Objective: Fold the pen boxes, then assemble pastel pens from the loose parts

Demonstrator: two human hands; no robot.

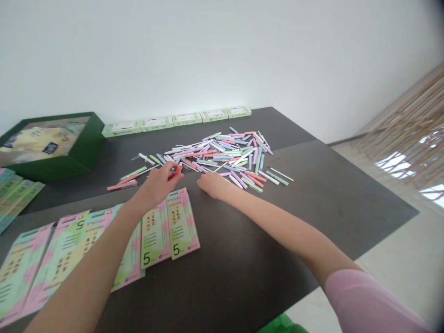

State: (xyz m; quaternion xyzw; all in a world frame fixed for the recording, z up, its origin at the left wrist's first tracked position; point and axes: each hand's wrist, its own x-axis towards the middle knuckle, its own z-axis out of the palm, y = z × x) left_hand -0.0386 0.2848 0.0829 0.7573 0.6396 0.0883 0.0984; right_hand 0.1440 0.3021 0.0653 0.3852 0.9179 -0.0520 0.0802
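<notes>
A heap of pastel pens (225,155) in pink, purple, green, blue and white lies on the dark table (312,194). My left hand (157,185) hovers at the heap's near left edge, its fingers pinched on a red-pink pen (178,169). My right hand (213,184) rests on the table just right of it, knuckles up and fingers curled under at the heap's edge; what they hold is hidden. Below my left hand, flat pink-and-green packs (180,224) marked "5" lie in an overlapping row.
A dark green box (52,145) stands at the back left, with green packs (15,194) beside it. A row of pale green boxes (176,119) lines the wall. A few loose pens (126,180) lie left of the heap. The table's edge drops off at the right.
</notes>
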